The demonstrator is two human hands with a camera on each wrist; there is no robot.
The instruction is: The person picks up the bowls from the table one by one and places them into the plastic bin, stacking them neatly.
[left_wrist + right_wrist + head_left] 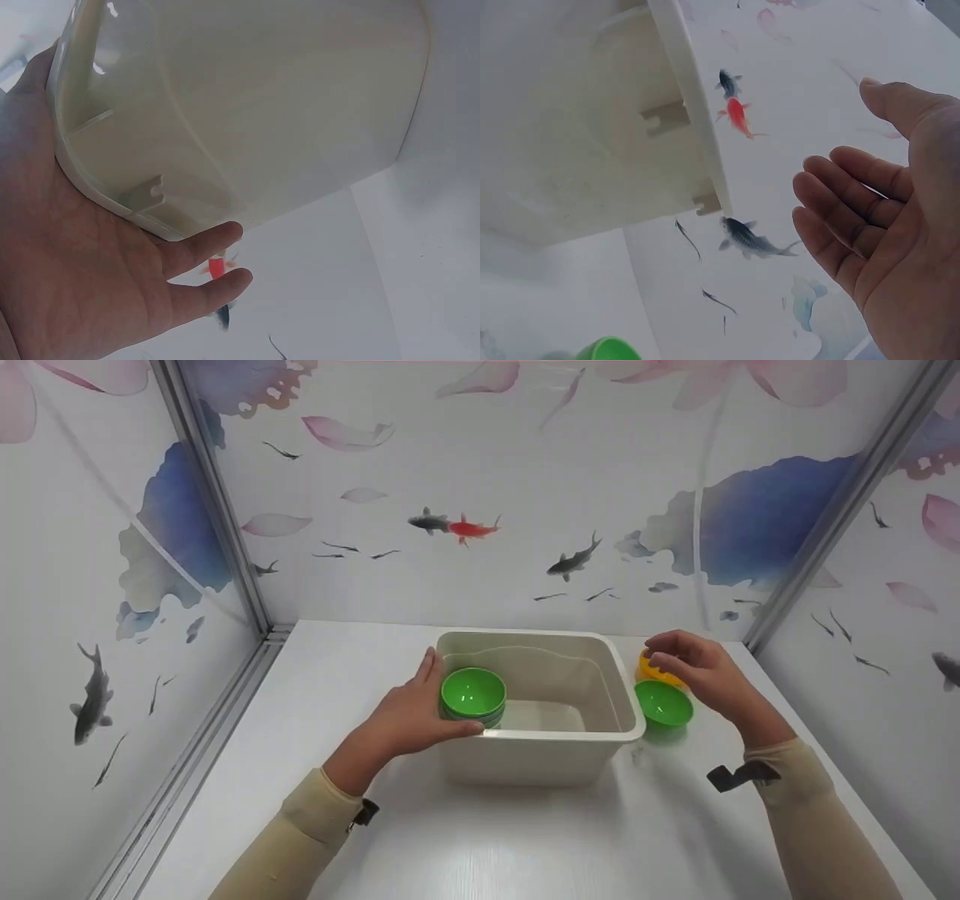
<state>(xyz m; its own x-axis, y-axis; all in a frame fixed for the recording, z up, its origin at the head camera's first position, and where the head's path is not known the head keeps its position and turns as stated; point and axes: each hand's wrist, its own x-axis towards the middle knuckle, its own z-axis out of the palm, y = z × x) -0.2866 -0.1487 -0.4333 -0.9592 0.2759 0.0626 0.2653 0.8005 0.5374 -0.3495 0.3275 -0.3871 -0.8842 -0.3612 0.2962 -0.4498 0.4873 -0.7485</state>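
A cream plastic bin [525, 761] stands on the white table. My left hand [405, 716] rests against its left front corner, thumb along the rim and fingers by the outer side wall. In the left wrist view, fingers [214, 292] stretch out straight beside the bin [285, 112]. A stack of bowls, with a green bowl [474, 691] on top, sits inside at the left. Right of the bin, my right hand [697, 667] hovers over an orange bowl [664, 675], which it partly hides; the right wrist view shows a bare palm [900, 262] with loosely bent fingers. Another green bowl [665, 705] lies in front of the orange one.
White panels [510, 457] printed with fish and petals stand at the back and both sides. Metal frame posts [217, 502] mark the corners. The bin's right wall [628, 690] rises between the stacked bowls and those on the table [487, 840].
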